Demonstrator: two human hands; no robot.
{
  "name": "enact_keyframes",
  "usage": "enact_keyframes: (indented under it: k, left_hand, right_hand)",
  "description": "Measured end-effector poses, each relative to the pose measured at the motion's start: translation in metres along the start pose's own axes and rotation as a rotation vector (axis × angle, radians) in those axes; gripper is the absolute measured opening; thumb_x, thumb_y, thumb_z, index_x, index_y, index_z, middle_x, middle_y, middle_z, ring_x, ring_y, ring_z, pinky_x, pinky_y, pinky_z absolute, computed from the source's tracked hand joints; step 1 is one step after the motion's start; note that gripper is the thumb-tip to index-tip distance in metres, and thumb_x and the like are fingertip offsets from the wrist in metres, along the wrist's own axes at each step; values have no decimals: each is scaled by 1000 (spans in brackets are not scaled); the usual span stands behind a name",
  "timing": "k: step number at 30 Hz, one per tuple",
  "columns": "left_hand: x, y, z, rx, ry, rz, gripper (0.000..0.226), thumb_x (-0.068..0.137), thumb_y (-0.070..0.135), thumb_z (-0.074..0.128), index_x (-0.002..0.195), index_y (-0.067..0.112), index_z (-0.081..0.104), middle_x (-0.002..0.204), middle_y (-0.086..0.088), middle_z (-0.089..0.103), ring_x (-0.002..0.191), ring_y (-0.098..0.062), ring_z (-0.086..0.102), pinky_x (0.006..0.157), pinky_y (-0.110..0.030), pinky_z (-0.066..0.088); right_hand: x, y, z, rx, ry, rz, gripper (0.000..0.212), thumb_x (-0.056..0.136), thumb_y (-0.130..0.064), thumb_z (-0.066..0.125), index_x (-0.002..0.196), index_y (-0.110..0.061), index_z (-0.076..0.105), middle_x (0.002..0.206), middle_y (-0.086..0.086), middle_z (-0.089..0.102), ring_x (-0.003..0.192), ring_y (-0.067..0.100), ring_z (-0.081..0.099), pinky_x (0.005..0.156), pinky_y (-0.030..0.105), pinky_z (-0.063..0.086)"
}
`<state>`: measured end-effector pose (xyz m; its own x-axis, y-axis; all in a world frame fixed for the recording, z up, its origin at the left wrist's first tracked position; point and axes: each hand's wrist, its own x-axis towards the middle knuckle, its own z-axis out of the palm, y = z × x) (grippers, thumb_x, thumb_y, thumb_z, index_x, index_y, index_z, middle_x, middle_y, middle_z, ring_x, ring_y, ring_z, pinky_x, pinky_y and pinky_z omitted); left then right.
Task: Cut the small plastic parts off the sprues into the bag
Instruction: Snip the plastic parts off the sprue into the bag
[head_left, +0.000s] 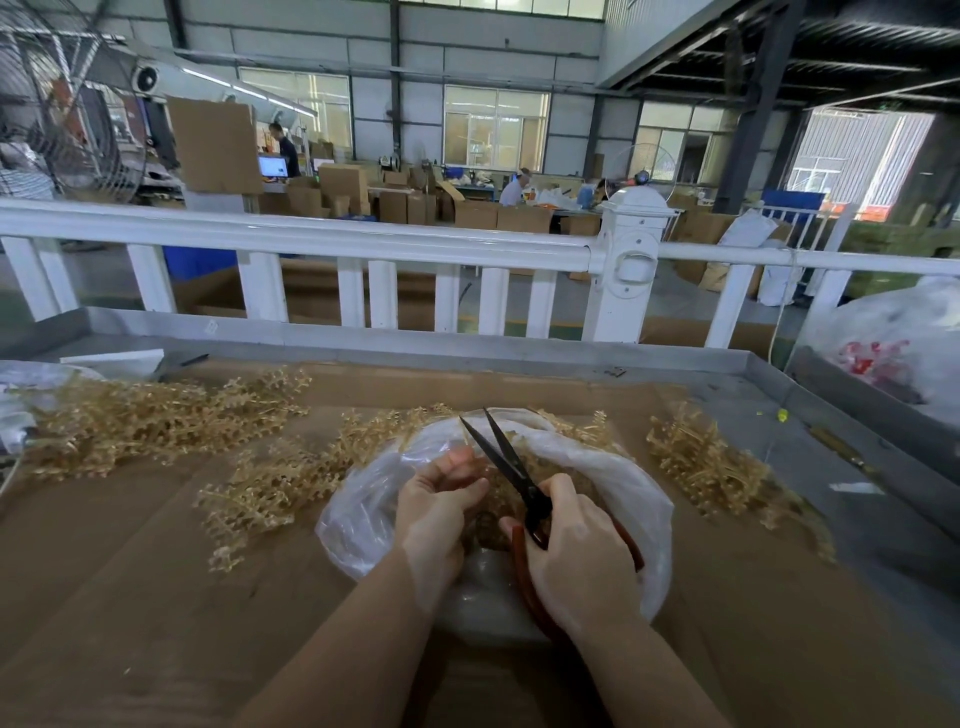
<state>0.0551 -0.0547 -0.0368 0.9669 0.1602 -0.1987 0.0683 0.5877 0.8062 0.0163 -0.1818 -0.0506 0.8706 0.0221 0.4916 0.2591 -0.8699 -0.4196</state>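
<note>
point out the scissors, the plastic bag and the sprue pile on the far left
scissors (511, 467): head view, on the dark blades near the pivot.
plastic bag (631, 486): head view, on its clear right rim.
sprue pile (156, 421): head view, middle of the golden heap at left.

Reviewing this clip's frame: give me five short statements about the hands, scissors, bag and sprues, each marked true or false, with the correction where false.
1. The right hand grips the scissors by red handles. True.
2. The scissor blades are closed flat together. False: the tips are spread apart, pointing away from the person.
3. The left hand holds something small over the open clear plastic bag. True.
4. All the golden sprues lie in one heap to the right of the bag. False: piles lie to the far left, just left of the bag and to the right.
5. The work surface is bare metal throughout. False: brown cardboard covers most of it.
</note>
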Motion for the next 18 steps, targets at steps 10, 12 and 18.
enact_keyframes:
  k: [10,12,18]
  left_hand:
    - [-1,-8,-14,-70,-166,68,29,80,-20,54,98,0,64,88,-14,73,81,-23,72,64,-27,58]
    - [-1,-9,-15,-73,-182,67,31,79,-20,56,105,-2,62,98,-19,72,87,-27,71,66,-29,58]
    - [0,-11,-14,-5,-180,109,38,77,-26,54,104,0,63,92,-15,70,85,-22,68,74,-29,59]
  right_hand:
    - [-3,5,7,-72,-26,4,52,89,-56,49,129,-24,43,112,-5,59,107,12,54,86,24,47]
    - [-2,6,8,-68,-22,4,51,89,-55,51,129,-23,45,111,-4,60,106,12,55,85,24,48]
    - [-2,8,10,-69,-7,0,47,88,-54,52,124,-25,47,108,-6,61,104,11,55,82,23,49]
